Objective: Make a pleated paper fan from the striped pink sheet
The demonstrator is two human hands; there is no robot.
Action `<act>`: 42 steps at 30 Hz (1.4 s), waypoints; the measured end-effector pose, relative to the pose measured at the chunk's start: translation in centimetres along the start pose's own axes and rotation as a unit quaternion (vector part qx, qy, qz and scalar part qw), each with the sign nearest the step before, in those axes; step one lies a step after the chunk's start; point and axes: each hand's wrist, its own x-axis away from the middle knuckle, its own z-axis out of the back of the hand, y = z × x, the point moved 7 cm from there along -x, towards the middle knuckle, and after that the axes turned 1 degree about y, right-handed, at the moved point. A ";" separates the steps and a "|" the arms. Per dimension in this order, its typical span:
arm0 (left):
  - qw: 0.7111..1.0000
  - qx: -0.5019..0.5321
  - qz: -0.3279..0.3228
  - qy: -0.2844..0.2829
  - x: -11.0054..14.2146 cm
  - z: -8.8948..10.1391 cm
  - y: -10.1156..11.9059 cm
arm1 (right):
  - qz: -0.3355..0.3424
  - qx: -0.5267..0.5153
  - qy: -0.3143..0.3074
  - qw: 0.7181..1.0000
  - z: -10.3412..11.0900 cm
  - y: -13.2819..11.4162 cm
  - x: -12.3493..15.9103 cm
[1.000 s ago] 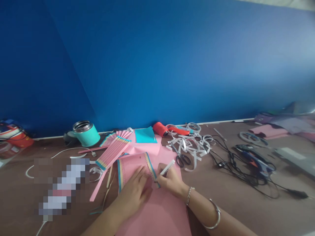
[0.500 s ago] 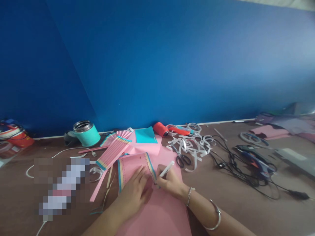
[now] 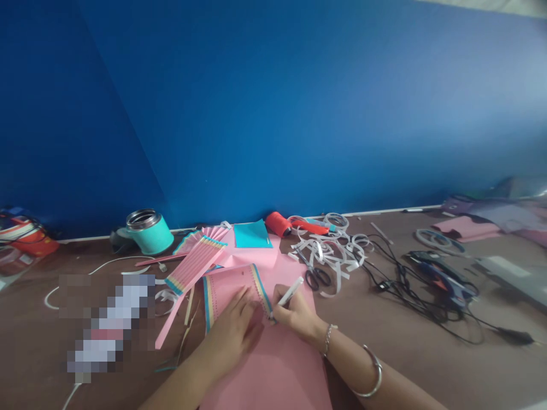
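Observation:
My right hand is closed round a white pen, its tip down by the right edge of a pink paper piece. That piece has blue and cream borders with rows of small dark marks. My left hand lies flat on it, fingers stretched out. A larger pink sheet lies underneath. Just beyond are pleated pink paper strips with blue and cream ends, and a turquoise paper square.
Black scissors and curled white paper strips lie right of the paper, near a red spool. A turquoise mug stands at back left. Black cables and a blue glue gun lie to the right, before a blue wall.
Almost nothing differs. The pen and my right hand have shifted very slightly; my left hand stays flat on the paper.

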 end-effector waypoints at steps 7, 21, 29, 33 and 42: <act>1.000 0.005 0.007 -0.012 -0.1 0.2 0.1 | 0.019 0.085 -0.008 0.996 -0.1 -0.2 0.1; 1.000 0.015 0.013 -0.010 -0.1 0.2 0.1 | 0.002 0.031 0.011 0.999 0.2 -0.1 0.0; 1.000 0.014 0.008 -0.001 -0.1 0.3 0.1 | 0.009 0.016 -0.014 1.000 -0.1 -0.3 0.2; 1.000 0.013 0.014 -0.013 -0.2 0.4 0.4 | 0.018 0.079 -0.027 0.996 -0.2 -0.3 0.3; 1.000 0.004 0.009 -0.001 -0.1 0.5 0.3 | 0.001 0.021 0.003 1.000 0.2 -0.3 0.1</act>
